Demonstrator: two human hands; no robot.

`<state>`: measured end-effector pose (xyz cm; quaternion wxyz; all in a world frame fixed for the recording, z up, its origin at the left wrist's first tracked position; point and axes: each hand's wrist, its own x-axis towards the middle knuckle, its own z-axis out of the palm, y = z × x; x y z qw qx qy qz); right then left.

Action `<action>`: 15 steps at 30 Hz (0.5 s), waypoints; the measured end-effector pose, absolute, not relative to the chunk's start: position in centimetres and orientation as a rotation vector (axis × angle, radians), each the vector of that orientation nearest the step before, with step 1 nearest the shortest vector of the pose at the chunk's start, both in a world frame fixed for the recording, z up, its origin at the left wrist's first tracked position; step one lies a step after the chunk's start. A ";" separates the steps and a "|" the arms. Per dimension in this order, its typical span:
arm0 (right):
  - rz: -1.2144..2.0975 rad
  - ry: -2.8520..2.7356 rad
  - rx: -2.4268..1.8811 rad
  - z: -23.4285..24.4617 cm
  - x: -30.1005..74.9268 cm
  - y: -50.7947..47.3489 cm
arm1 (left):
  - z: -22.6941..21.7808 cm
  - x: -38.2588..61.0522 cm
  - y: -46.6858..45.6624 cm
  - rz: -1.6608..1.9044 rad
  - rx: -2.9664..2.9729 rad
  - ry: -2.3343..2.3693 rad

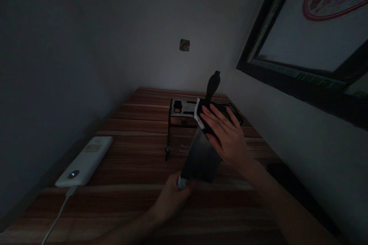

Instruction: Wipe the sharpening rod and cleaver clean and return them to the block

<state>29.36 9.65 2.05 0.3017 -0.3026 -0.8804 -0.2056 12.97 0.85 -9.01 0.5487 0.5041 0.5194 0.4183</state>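
Observation:
My left hand [174, 198] is closed around the light handle of a cleaver [201, 157], whose broad blade slants up and away to the right. With fingers laid over it, my right hand [227, 136] presses a black cloth with a white edge [200, 116] against the upper end of the blade. Behind the blade stands a knife rack [184, 138] with slots in its metal top. A black handle [213, 85] sticks up from behind the cloth; its lower end is hidden. The blade and my right hand cover the rack's right part.
A white power bank [86, 160] lies on the striped wooden table [129, 160] at the left, with a white cable [57, 216] plugged in. A dark flat object [299, 191] lies along the right wall. Above it hangs a framed picture [310, 30]. The room is dim.

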 end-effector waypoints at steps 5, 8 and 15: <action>-0.548 -2.335 -0.825 1.5 29.3 9.3 | -9.4 12.9 0.9 0.994 1.217 1.211; -0.548 -2.339 -0.833 0.9 29.2 8.9 | -9.5 13.0 1.0 1.001 1.216 1.212; -0.528 -2.365 -0.808 -0.6 29.3 7.9 | -9.7 13.0 0.9 1.038 1.186 1.191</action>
